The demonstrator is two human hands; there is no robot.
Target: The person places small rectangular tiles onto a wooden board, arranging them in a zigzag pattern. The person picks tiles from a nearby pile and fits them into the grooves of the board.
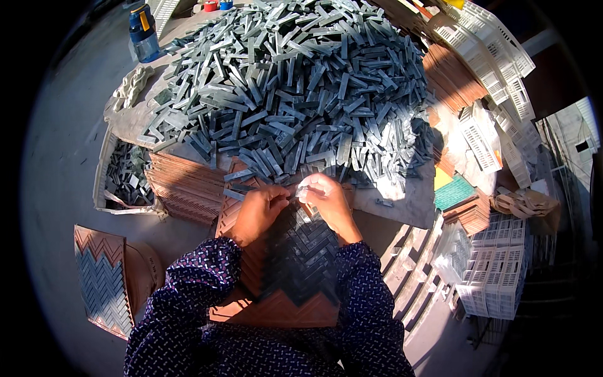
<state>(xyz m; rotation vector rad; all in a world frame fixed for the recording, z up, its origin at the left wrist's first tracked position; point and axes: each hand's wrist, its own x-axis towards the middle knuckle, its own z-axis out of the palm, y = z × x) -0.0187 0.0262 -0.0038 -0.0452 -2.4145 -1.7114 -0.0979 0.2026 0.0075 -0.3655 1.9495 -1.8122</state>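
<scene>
In front of me lies a reddish-brown mould tray [276, 316] with zigzag ridges. Dark grey stone strips [301, 251] fill much of it in a herringbone pattern. My left hand [259, 212] is over the tray's far left part, its fingers pinched together. My right hand [326, 200] is over the far right part, thumb and fingers also closed. The fingertips of both hands come close together near the far end of the pattern. Whatever small piece they may hold is too hidden and sunlit to name. Just beyond the hands rises a large heap of grey-green stone strips [295, 81].
A stack of ridged brown trays [188, 188] and a white crate [100, 188] of stone pieces stand left. Lower left is a filled tray [100, 283]. A blue bottle [144, 38] and pale gloves [132, 86] lie far left. White plastic baskets [496, 270] stand at right.
</scene>
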